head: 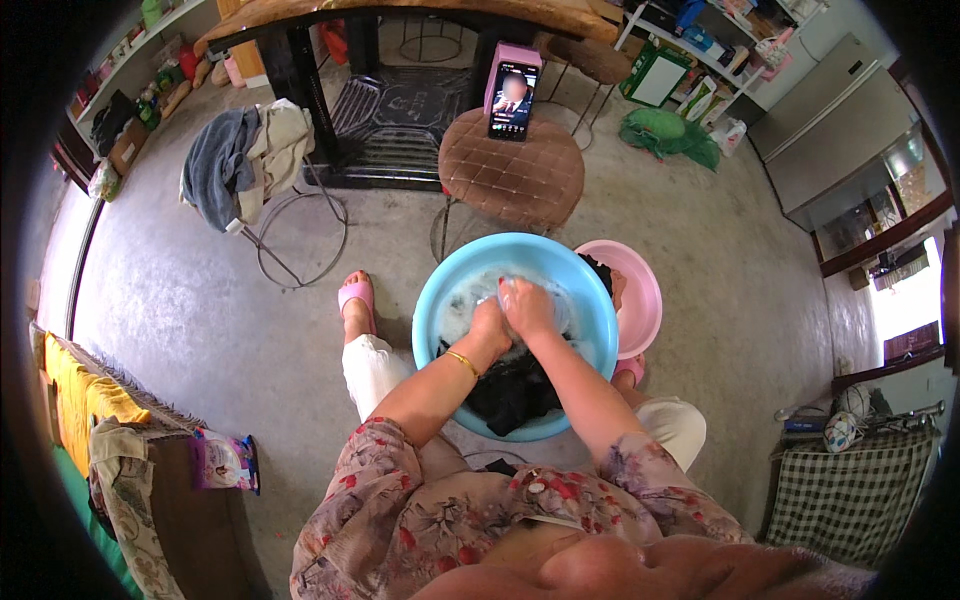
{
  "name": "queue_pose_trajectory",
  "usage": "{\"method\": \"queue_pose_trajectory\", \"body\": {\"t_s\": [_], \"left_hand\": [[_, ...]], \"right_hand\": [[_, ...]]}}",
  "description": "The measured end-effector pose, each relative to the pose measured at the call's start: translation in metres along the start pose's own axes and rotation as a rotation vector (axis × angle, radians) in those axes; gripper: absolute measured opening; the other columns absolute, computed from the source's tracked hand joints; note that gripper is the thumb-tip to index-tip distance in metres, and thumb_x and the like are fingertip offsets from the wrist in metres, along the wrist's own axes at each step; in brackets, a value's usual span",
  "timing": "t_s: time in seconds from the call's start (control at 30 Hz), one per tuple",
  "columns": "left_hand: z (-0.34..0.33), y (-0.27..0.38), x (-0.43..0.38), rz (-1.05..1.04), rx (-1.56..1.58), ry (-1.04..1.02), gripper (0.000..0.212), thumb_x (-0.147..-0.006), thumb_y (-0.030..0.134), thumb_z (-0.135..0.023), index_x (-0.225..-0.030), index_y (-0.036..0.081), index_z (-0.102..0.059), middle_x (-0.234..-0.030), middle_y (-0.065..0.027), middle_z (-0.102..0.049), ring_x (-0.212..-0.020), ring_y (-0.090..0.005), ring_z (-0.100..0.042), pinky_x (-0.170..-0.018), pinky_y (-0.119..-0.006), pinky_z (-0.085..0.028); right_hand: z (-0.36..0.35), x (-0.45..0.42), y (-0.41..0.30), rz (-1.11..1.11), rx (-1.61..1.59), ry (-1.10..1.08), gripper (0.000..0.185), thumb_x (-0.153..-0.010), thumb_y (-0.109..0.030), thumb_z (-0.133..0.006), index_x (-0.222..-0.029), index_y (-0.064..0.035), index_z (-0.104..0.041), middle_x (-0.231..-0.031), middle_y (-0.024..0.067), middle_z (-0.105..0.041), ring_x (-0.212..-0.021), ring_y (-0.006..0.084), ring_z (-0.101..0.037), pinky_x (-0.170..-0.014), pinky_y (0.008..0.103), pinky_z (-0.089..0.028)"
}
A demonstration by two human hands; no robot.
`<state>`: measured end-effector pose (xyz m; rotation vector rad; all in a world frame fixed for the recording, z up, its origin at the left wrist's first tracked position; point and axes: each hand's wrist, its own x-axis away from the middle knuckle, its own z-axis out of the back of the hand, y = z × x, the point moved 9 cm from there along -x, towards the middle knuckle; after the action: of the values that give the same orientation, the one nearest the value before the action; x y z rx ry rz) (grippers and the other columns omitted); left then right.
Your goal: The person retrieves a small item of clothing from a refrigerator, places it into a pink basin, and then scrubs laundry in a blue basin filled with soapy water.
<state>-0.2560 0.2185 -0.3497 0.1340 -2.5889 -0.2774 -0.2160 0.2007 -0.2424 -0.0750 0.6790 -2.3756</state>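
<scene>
A large light-blue plastic basin [424, 330] stands on the floor between my feet, with soapy, foamy water inside. My left hand [491, 326], with a gold bangle at the wrist, and my right hand [527, 304] meet over the foam near the middle of the basin. A pale, foam-covered piece of cloth seems to be between them, blurred and mostly hidden by the fingers. Black wet cloth [514, 397] lies in the near part of the basin, below my wrists. A pink basin [641, 300] stands against the blue one on the right, with black and brownish cloth at its left side.
Ahead is a brown quilted stool [517, 172] with a phone [513, 101] propped on it against a pink object. A stool at the left bears grey and cream cloths [225, 161]. A wooden table [420, 16] is behind. A green mesh bag [667, 135] lies on the floor at the right.
</scene>
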Motion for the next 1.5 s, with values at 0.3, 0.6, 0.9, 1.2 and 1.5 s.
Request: {"method": "queue_pose_trajectory", "body": {"t_s": [0.3, 0.6, 0.9, 1.2, 1.5], "left_hand": [[0.012, 0.005, 0.001, 0.022, -0.143, 0.060, 0.029, -0.086, 0.022, -0.033, -0.095, 0.006, -0.056, -0.097, -0.0140, -0.058, -0.090, -0.0269, -0.055, -0.077, -0.042, -0.045], [-0.031, 0.028, 0.028, -0.060, 0.033, 0.051, 0.037, -0.084, 0.029, -0.042, -0.107, 0.001, -0.050, -0.104, -0.0142, -0.056, -0.094, -0.0289, -0.053, -0.086, -0.042, -0.041], [-0.012, 0.030, 0.021, -0.103, -0.067, 0.174, 0.040, -0.086, 0.033, -0.041, -0.111, 0.003, -0.047, -0.107, -0.0144, -0.053, -0.098, -0.0280, -0.050, -0.088, -0.040, -0.039], [-0.015, 0.026, 0.014, 0.012, -0.110, -0.038, 0.031, -0.083, 0.021, -0.045, -0.106, 0.001, -0.048, -0.101, -0.0161, -0.054, -0.090, -0.0305, -0.052, -0.082, -0.043, -0.042], [-0.024, 0.014, 0.026, -0.026, -0.065, 0.042, 0.027, -0.087, 0.024, -0.041, -0.101, 0.004, -0.052, -0.098, -0.0155, -0.057, -0.092, -0.0280, -0.054, -0.080, -0.043, -0.044]], "right_hand": [[0.001, 0.026, -0.018, 0.047, -0.116, 0.011, 0.032, -0.081, -0.031, -0.046, -0.079, -0.0032, -0.061, -0.076, 0.0216, -0.060, -0.073, 0.0387, -0.058, -0.069, 0.0482, -0.044], [0.012, 0.005, 0.030, 0.046, 0.044, -0.034, 0.037, -0.076, -0.008, -0.052, -0.112, -0.0054, -0.047, -0.108, 0.0242, -0.050, -0.101, 0.0404, -0.047, -0.083, 0.0456, -0.039], [-0.062, -0.004, 0.024, -0.036, 0.197, -0.505, 0.026, -0.083, -0.022, -0.044, -0.099, -0.0029, -0.053, -0.098, 0.0219, -0.055, -0.089, 0.0396, -0.053, -0.078, 0.0462, -0.043], [0.021, 0.038, -0.046, 0.301, -0.057, -0.061, 0.019, -0.079, -0.020, -0.051, -0.074, -0.0022, -0.047, -0.078, 0.0165, -0.055, -0.074, 0.0376, -0.053, -0.063, 0.0473, -0.043], [0.006, 0.001, 0.001, 0.056, 0.114, 0.014, 0.027, -0.082, -0.025, -0.044, -0.069, -0.0046, -0.056, -0.073, 0.0191, -0.059, -0.069, 0.0375, -0.057, -0.063, 0.0480, -0.045]]}}
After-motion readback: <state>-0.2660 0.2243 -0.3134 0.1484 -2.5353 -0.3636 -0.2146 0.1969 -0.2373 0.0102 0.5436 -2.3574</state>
